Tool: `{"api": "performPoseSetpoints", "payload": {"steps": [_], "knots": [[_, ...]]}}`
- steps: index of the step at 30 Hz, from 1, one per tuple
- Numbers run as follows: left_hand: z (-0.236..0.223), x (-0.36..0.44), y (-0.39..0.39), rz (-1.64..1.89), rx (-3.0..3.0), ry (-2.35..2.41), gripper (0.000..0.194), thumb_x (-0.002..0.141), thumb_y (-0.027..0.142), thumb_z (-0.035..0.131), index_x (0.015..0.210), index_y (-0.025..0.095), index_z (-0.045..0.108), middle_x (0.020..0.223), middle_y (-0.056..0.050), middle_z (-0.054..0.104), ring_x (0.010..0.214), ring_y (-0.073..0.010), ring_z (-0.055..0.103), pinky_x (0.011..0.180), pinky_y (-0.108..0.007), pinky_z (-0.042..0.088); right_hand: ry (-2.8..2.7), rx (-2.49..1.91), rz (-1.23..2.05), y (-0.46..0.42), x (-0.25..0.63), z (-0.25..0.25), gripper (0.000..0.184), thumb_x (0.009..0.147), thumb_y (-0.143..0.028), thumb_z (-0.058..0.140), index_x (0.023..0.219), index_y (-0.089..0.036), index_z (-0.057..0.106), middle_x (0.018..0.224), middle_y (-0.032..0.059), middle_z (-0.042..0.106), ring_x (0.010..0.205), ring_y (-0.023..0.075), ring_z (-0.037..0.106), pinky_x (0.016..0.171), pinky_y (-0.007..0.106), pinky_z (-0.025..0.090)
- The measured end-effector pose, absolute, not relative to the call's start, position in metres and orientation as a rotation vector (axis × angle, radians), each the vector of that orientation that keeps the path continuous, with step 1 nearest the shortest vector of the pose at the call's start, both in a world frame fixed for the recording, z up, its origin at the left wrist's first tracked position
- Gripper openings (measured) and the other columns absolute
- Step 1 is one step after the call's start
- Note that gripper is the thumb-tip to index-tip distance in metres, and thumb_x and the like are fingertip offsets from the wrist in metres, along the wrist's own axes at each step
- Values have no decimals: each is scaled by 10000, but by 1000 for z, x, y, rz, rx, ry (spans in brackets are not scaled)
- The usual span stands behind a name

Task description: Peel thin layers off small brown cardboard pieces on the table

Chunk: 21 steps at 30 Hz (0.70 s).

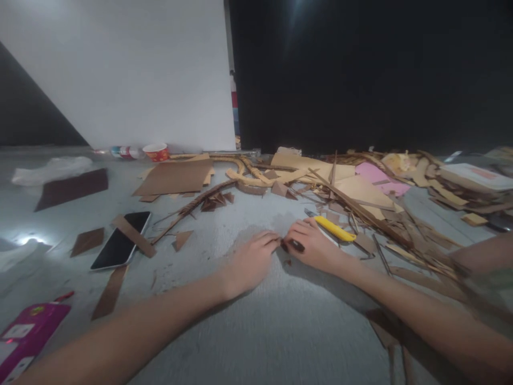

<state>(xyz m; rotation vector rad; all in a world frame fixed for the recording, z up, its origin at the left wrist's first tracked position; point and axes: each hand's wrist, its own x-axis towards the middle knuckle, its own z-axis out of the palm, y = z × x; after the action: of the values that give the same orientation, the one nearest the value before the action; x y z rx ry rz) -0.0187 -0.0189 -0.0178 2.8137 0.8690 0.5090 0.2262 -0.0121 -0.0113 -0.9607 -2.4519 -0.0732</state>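
My left hand (252, 262) and my right hand (312, 246) meet at the fingertips over the grey tabletop (256, 337). Between them is a small dark brown piece (285, 245), mostly covered by my fingers; its kind and full shape are hidden. Both hands are closed in a pinch on it. Just beyond my right hand lies a yellow utility knife (336, 230), with its blade end close to my knuckles. A tiny brown scrap (287, 262) rests below my fingertips.
Left of my hands, a phone (120, 243) lies under a brown strip (134, 235). A magenta device (34, 334) sits near the left edge. Brown sheets (172, 176), a paper cup (156, 152) and a twisted cord (196, 200) lie farther back. Scraps (412, 235) crowd the right, beside another person's arm (487, 256).
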Motion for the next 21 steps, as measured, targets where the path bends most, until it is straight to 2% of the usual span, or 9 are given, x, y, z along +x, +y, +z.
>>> {"api": "performPoseSetpoints", "payload": {"steps": [4, 11, 17, 21], "knots": [[-16, -19, -20, 499, 2871, 856, 545, 973, -3, 412, 1460, 97, 637, 1484, -174, 683, 1516, -261, 548, 1265, -484, 488, -2371, -1061, -7, -12, 224, -15, 152, 1027, -197, 646, 877, -212, 663, 878, 18, 707, 880, 206, 632, 891, 389, 351], [-15, -20, -22, 380, 2993, 885, 528, 983, 8, 391, 1458, 11, 620, 1534, -210, 649, 1532, -277, 541, 1298, -432, 439, -2338, -1090, -52, -14, 223, -19, 152, 1027, -179, 648, 880, -210, 676, 882, 23, 703, 886, 216, 627, 899, 397, 356], [-10, -18, -25, 352, 3023, 891, 521, 985, 9, 384, 1448, 17, 623, 1517, -199, 666, 1527, -274, 548, 1309, -421, 419, -2380, -1066, -157, -15, 223, -17, 215, 1074, -205, 596, 873, -214, 674, 872, 39, 686, 887, 228, 610, 916, 410, 362], [-8, -17, -27, 428, 2940, 929, 543, 971, -15, 379, 1459, 51, 609, 1498, -169, 680, 1505, -238, 564, 1289, -392, 440, -2399, -1056, -168, -16, 224, -18, 216, 1083, -206, 596, 883, -210, 678, 874, 38, 683, 895, 226, 606, 911, 400, 362]]}}
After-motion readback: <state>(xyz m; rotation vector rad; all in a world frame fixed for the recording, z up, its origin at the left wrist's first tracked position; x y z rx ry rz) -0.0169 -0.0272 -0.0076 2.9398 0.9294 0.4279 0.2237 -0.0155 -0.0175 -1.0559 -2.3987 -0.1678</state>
